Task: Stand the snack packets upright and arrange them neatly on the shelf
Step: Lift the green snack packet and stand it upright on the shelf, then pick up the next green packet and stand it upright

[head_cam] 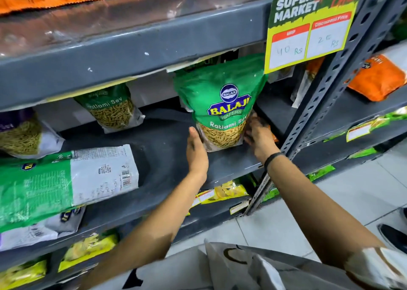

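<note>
A: How far is the work going?

B: I think it is only partly done. One green packet (222, 104) is standing in the middle of the frame on the grey shelf (163, 140), its long axis vertical and its printed front facing the camera. Two more are standing at the back, one (112, 111) in the centre left and one (19, 135) at the left edge, both leaning a little.

A: And what is remaining?

B: A flat packet (66, 179) in the lower left is lying on its side, long axis running left to right, on top of other packets.

A: What are the hands doing?

B: The left hand (196, 151) is open, flat against the packet's lower left side. The right hand (258, 135) is cupping the lower right edge, fingers spread. They are steadying it, not gripping tightly.
</note>
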Demonstrator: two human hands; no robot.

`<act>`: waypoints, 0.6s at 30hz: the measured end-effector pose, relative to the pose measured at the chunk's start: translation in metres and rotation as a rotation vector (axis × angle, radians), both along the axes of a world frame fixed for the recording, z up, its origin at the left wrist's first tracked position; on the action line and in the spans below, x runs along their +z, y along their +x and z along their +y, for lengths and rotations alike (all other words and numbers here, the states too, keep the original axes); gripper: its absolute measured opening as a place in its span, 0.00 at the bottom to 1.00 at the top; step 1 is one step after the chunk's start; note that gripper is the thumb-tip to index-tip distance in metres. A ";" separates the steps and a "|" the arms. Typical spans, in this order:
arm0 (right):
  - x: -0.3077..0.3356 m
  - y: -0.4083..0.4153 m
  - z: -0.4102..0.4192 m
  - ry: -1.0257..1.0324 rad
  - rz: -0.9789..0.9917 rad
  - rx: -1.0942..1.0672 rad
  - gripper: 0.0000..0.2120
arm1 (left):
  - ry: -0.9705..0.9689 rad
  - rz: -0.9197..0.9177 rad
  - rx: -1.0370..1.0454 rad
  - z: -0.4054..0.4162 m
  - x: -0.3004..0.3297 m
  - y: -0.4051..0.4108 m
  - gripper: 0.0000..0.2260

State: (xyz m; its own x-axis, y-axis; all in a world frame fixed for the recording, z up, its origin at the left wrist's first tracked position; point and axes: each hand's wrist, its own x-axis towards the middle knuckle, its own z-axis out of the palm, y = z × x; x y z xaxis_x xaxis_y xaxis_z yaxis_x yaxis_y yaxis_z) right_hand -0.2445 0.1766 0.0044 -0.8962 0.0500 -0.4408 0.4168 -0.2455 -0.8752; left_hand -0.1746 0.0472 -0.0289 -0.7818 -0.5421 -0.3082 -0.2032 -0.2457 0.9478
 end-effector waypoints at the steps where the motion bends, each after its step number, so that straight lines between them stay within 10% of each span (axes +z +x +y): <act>1: 0.000 -0.001 -0.001 0.005 0.020 0.014 0.14 | 0.001 0.010 -0.001 0.003 0.002 0.003 0.46; 5: -0.010 0.004 -0.004 0.015 0.078 -0.101 0.08 | -0.005 -0.011 0.012 0.004 0.014 0.014 0.42; 10: 0.003 0.063 -0.031 0.314 0.594 -0.255 0.08 | 0.049 0.037 0.254 -0.005 0.018 0.057 0.14; 18: 0.055 0.092 -0.172 0.581 1.121 0.651 0.12 | 0.444 -0.193 0.527 -0.097 0.001 0.145 0.04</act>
State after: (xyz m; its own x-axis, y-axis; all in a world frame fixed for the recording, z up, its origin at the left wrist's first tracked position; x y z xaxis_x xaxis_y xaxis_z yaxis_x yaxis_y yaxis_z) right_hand -0.1520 0.0041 0.0590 -0.6848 -0.5753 0.4472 -0.6568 0.2215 -0.7208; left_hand -0.0294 -0.0497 -0.0280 -0.3598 -0.6242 -0.6935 -0.1053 -0.7114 0.6949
